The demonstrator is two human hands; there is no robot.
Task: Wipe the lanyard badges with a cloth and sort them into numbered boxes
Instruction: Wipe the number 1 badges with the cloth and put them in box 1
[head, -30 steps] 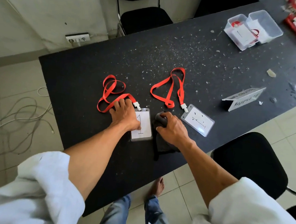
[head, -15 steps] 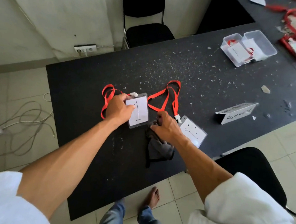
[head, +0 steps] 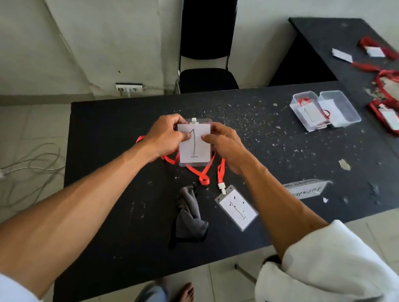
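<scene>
A clear badge holder with a white card marked "1" (head: 195, 145) is lifted above the black table (head: 111, 142). My left hand (head: 164, 134) grips its left edge and my right hand (head: 223, 142) its right edge. Its red lanyard (head: 201, 173) hangs down onto the table. A crumpled grey cloth (head: 188, 214) lies on the table below my hands, held by neither. A second badge marked "1" (head: 236, 209) lies flat to the cloth's right. Two clear plastic boxes (head: 325, 109) stand at the far right; the left one holds a badge marked "1".
A folded paper sign (head: 304, 187) stands right of my right arm. More red lanyards and badges (head: 393, 96) lie on a second table at the far right. A black chair (head: 207, 42) stands behind the table. Cables (head: 21, 167) run across the floor at left.
My left hand lifted the badge marked "1" off the table. My right hand let go of the grey cloth and took the badge's right edge. The cloth now lies free.
</scene>
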